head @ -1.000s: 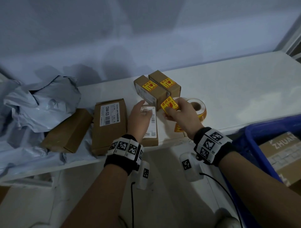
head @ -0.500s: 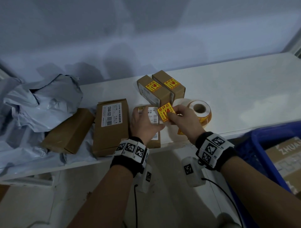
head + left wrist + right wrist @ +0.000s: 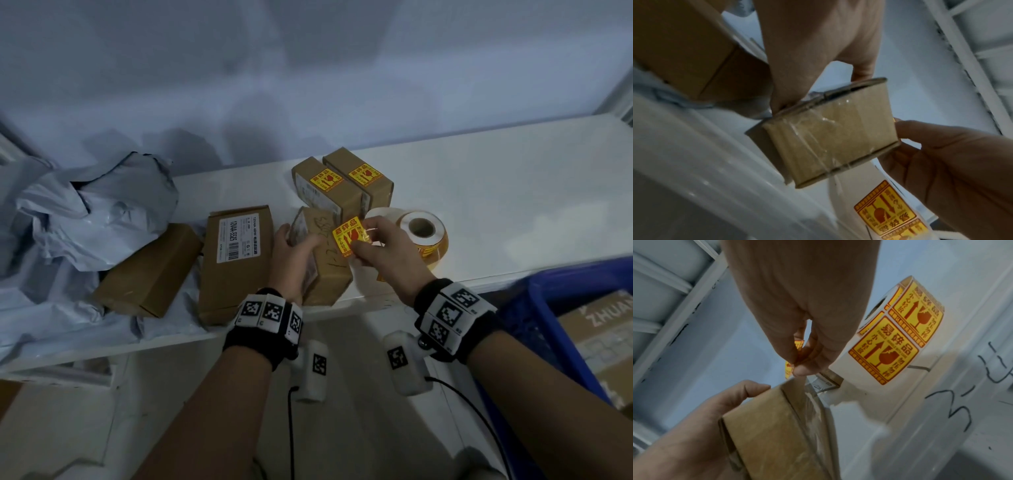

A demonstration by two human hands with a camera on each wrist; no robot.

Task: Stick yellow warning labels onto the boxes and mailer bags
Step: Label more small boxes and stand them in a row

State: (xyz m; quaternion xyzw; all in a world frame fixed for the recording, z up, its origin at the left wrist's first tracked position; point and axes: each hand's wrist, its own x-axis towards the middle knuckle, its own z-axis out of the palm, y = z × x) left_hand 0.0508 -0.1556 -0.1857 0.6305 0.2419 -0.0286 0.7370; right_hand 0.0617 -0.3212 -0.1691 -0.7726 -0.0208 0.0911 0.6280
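My left hand (image 3: 297,247) grips a small brown box (image 3: 327,263) by its sides and holds it tilted on the white shelf (image 3: 496,205), its handwritten brown face up. In the left wrist view the box's taped end (image 3: 830,136) fills the centre. My right hand (image 3: 363,240) pinches a loose yellow warning label (image 3: 348,236) just above the box's far right corner. The right wrist view shows the pinched label (image 3: 789,369) between thumb and fingers, over the box (image 3: 777,434). The label roll (image 3: 424,233) lies right of my hands. Two small boxes (image 3: 325,188) behind carry yellow labels.
A larger brown box (image 3: 236,260) with a white shipping label lies left of my hand, then another plain box (image 3: 147,270). Crumpled grey mailer bags (image 3: 96,212) pile at the far left. A blue crate (image 3: 548,308) with a carton stands below right.
My left hand has turned the small box from its white-label face to its brown face. My right hand has carried the yellow label left, over the box.
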